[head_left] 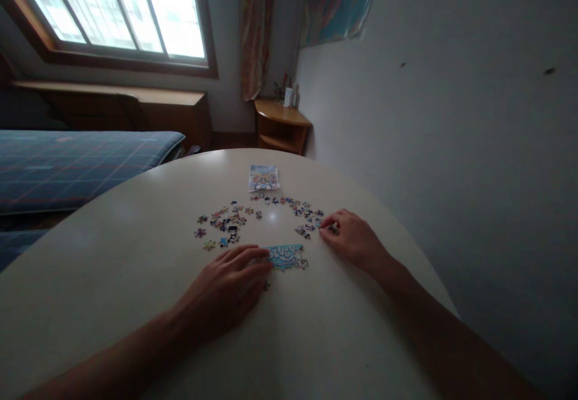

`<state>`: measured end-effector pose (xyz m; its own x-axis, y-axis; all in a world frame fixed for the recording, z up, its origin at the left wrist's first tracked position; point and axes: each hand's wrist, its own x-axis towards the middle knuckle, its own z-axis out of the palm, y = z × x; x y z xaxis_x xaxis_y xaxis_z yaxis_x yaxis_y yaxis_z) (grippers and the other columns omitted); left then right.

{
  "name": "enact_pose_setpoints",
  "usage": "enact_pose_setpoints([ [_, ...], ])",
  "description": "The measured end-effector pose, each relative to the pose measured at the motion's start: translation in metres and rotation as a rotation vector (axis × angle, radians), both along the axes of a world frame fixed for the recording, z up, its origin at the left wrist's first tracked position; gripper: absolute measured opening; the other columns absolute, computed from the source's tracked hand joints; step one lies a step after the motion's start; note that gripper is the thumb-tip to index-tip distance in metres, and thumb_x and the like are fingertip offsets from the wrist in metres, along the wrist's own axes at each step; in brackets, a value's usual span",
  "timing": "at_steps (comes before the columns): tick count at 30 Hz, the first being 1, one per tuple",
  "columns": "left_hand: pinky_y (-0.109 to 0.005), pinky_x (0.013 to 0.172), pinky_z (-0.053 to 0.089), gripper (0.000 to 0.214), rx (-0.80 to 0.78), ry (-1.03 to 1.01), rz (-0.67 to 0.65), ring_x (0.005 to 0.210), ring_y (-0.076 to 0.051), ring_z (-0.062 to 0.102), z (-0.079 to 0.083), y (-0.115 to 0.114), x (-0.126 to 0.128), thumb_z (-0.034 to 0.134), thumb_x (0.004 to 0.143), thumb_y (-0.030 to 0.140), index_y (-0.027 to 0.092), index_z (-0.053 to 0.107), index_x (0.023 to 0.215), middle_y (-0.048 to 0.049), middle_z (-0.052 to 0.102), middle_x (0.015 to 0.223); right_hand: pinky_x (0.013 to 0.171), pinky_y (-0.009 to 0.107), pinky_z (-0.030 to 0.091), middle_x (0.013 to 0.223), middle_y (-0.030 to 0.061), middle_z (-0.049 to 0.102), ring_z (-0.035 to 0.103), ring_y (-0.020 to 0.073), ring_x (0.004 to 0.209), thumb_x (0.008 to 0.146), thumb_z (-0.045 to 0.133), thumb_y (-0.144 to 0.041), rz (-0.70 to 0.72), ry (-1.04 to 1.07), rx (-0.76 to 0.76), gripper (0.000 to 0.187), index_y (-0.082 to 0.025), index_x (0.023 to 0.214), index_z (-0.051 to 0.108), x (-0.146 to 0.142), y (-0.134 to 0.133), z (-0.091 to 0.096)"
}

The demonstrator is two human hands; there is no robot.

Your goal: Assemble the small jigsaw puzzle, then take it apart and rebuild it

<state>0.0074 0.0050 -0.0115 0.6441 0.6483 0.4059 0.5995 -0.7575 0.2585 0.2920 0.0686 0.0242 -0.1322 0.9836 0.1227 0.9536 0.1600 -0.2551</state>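
An assembled strip of light-blue jigsaw puzzle (pixel 286 256) lies on the white round table (pixel 149 219). My left hand (pixel 232 279) rests over the strip's left end, fingers stretched out and lying on it, hiding that part. A loose puzzle piece (pixel 267 286) shows just below those fingers. To the right, my right hand (pixel 350 234) has thumb and index finger pinched together on a small puzzle piece (pixel 321 227), mostly covered by the fingertips. Other pieces lie partly under that hand. Loose puzzle pieces (pixel 307 212) spread just left of it.
Another group of loose pieces (pixel 226 220) lies left of centre. A printed picture packet (pixel 264 178) is at the far side of the table. Beyond stand a plaid mattress (pixel 81 165) on the left and a wooden corner shelf (pixel 282 114). A wall (pixel 451 147) runs along the right.
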Motion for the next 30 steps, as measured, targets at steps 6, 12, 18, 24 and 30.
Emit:
enact_pose_setpoints([
  [6,-0.047,0.098,0.053,0.031,-0.016,-0.02,-0.007,0.117,-0.023,0.058,0.0,0.0,0.0,0.055,0.089,0.017,0.023,0.062,0.118,-0.0069,0.063,0.127,0.08,0.034,0.045,0.092,0.0085,0.067,0.061,0.022,0.086,0.08,0.067,-0.027,0.009,0.009,-0.044,0.009,-0.019,0.077,0.071,0.005,-0.002,0.003],
  [12,-0.048,0.099,0.052,0.031,-0.027,-0.012,0.001,0.117,-0.023,0.057,-0.002,0.0,-0.001,0.055,0.09,0.018,0.023,0.062,0.119,-0.0068,0.062,0.128,0.088,0.034,0.044,0.103,0.0085,0.066,0.06,0.0211,0.094,0.079,0.061,-0.012,0.07,0.048,-0.059,0.023,-0.02,0.098,0.072,0.008,-0.003,0.004],
  [18,-0.046,0.099,0.053,0.032,-0.026,-0.019,0.0,0.117,-0.023,0.058,0.0,0.0,0.0,0.054,0.09,0.019,0.023,0.061,0.121,-0.0073,0.062,0.127,0.089,0.036,0.043,0.096,0.0075,0.066,0.059,0.0223,0.094,0.082,0.064,-0.022,0.139,0.03,-0.078,0.011,-0.022,0.088,0.073,0.007,-0.006,0.0],
  [24,-0.047,0.099,0.053,0.031,-0.031,-0.033,-0.009,0.116,-0.024,0.058,0.003,0.0,0.002,0.055,0.089,0.017,0.021,0.061,0.119,-0.008,0.064,0.125,0.083,0.036,0.042,0.094,0.0062,0.067,0.059,0.0226,0.091,0.084,0.063,-0.023,0.236,0.023,-0.08,0.009,-0.022,0.087,0.071,0.001,-0.012,0.0],
  [30,-0.046,0.099,0.053,0.031,-0.053,-0.048,-0.015,0.118,-0.024,0.057,0.002,0.0,0.003,0.055,0.09,0.018,0.021,0.06,0.12,-0.0086,0.062,0.127,0.07,0.029,0.043,0.084,0.0037,0.069,0.062,0.0174,0.077,0.08,0.064,-0.016,0.24,0.114,-0.121,0.006,-0.02,0.084,0.067,-0.013,-0.02,0.006],
])
